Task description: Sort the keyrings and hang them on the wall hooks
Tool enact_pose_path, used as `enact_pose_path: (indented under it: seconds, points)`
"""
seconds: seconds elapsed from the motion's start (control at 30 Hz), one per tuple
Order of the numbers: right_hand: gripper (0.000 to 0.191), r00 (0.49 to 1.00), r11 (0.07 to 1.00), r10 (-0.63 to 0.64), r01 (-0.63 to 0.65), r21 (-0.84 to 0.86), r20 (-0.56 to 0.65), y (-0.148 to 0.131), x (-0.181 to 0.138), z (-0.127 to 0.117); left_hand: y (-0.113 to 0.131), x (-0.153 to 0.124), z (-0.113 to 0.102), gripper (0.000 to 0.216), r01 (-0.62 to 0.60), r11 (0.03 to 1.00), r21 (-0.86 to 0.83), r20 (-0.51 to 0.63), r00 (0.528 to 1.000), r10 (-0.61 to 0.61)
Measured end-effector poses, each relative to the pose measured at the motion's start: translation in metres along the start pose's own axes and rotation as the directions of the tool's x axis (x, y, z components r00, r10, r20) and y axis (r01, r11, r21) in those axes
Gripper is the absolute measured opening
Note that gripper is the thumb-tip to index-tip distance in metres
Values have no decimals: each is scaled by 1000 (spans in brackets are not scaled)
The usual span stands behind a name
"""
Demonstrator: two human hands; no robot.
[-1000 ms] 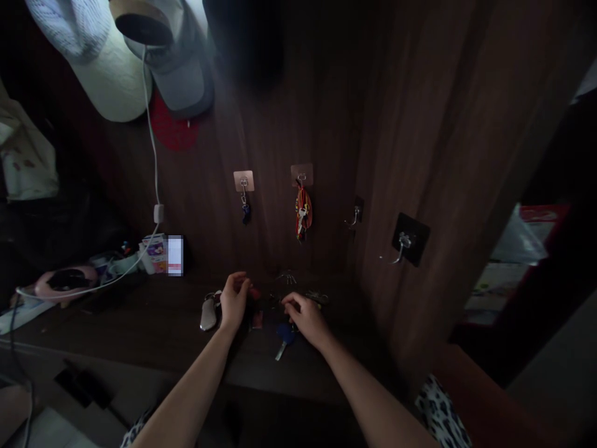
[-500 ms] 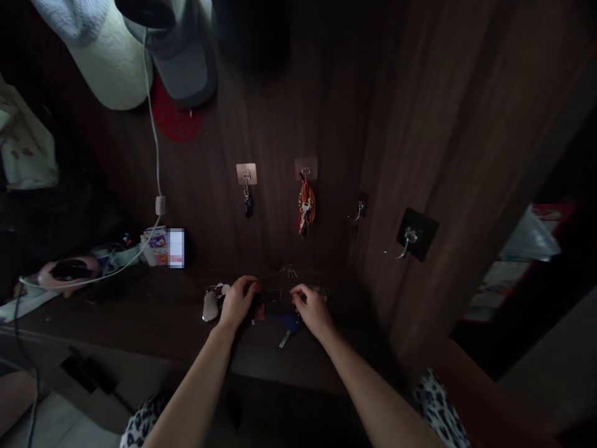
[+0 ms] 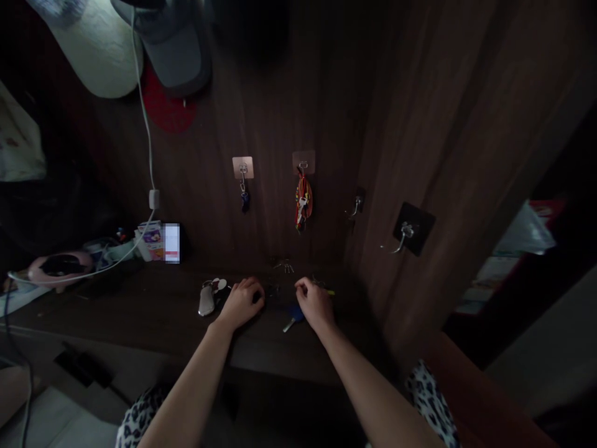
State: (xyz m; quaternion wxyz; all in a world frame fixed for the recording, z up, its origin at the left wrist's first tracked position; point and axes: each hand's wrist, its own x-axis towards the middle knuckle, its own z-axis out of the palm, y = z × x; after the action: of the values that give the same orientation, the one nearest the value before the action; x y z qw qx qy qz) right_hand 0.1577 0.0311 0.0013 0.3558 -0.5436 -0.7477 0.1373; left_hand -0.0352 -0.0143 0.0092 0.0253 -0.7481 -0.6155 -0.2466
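My left hand (image 3: 242,303) rests low over the dark shelf, its fingers curled inward; whatever lies under them is hidden. Just left of it lies a silver-grey key fob (image 3: 206,300) with round white tags (image 3: 220,284). Opposite, my right hand (image 3: 316,305) is closed, thumb and forefinger drawn together. A key with a blue head (image 3: 295,313) sticks out from beneath its curled fingers, blade toward me. Small dark pieces (image 3: 274,290) lie between the hands, too dim to name. Several thin metal pieces (image 3: 286,267) lie behind, near the back panel. A yellow-green bit (image 3: 331,292) shows beside my right hand.
On the back panel, one hook holds a small dark-blue charm (image 3: 245,200) and another a red-and-yellow cord bundle (image 3: 303,202). Bare hooks (image 3: 405,233) project at the right. Caps (image 3: 175,56) hang upper left. A white cable (image 3: 148,137) runs down to a pink object (image 3: 60,267).
The red piece beside my left hand is now out of sight by that hand. The blue-headed key has shifted slightly right and away from me, along with my right hand. The view moved slightly.
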Motion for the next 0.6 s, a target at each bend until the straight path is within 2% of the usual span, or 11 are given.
enact_pose_path:
  seconds: [0.17,0.33,0.43,0.6]
  points:
    - [17,997,996,-69,70,62,-27,0,0,2,2,3,0,13,-36,971,-237,-55,998,24]
    - [17,988,980,-150,154,123,-46,-1,0,3,8,4,-1,17,45,890,-453,-72,994,-87]
    - [17,975,959,-220,224,172,-44,-3,-1,4,12,5,-1,18,83,812,-577,-49,989,-136]
    - [18,950,921,-311,311,233,-37,-5,-2,7,17,7,4,22,91,648,-757,-9,989,-150]
